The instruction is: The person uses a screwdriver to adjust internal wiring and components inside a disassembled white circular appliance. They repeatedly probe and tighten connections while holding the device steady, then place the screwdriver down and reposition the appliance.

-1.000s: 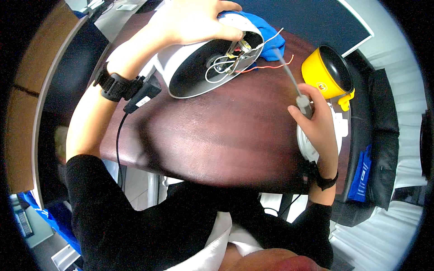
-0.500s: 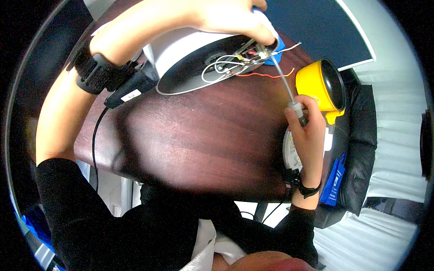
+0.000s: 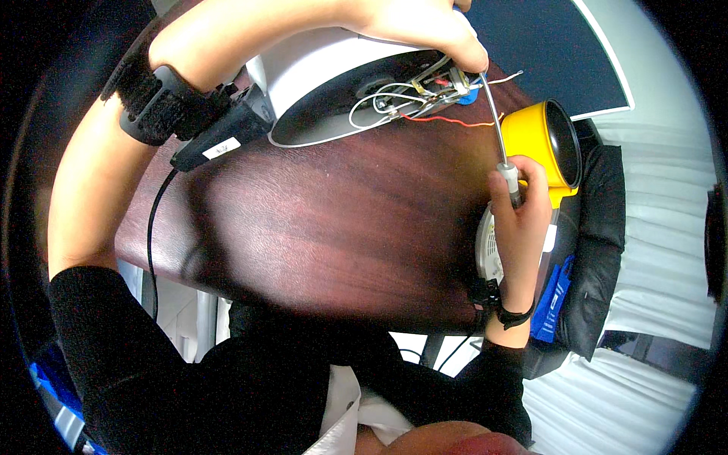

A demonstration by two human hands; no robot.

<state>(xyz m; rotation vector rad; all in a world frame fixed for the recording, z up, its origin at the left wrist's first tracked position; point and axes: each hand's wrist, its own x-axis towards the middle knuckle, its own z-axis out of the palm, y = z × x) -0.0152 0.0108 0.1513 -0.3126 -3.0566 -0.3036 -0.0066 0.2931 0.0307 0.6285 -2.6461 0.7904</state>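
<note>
A white appliance housing (image 3: 307, 68) lies tilted on its side at the far edge, its dark hollow underside facing me. White loops of wire (image 3: 371, 105), an orange-red wire (image 3: 447, 119) and metal parts show inside. My left hand (image 3: 425, 26) reaches over the top of the housing and grips it, thumb bent over its right end; the other fingers are mostly hidden. A screwdriver (image 3: 494, 121) with a long metal shaft and greyish handle is pinched in my right hand (image 3: 523, 201). Its tip meets the housing's end by my left thumb.
A yellow pot (image 3: 527, 140) with a dark inside lies on its side beyond my right hand. Partly under that hand is a white round plate (image 3: 487, 246). A black boxy device (image 3: 227, 136) with a cable rests by my left wrist on the brown table (image 3: 341, 227).
The housing and my left hand have shifted slightly right. My right hand has moved a little right, and the screwdriver shaft now stands steeper, its tip nearer the left thumb.
</note>
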